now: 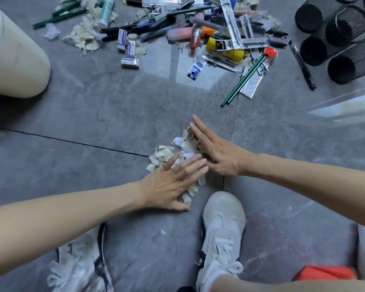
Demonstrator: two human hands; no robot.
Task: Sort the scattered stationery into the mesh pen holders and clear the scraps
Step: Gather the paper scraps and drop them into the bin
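Note:
A small heap of torn paper scraps (165, 152) lies on the grey tiled floor (105, 114) in front of me. My left hand (173, 182) lies flat on the heap's near side, fingers straight. My right hand (217, 150) presses against its right side, fingers extended and together. Farther back sprawls a pile of scattered stationery (198, 32): pens, green pencils (244, 77), erasers (130, 62), packets and more scraps. Black mesh pen holders (335, 39) lie on their sides at the upper right.
My pale sneaker (221, 228) sits just behind the heap. A black pen (301, 64) lies beside the holders. A cream rounded object (15, 57) fills the upper left. Something orange (325, 272) shows at the bottom right.

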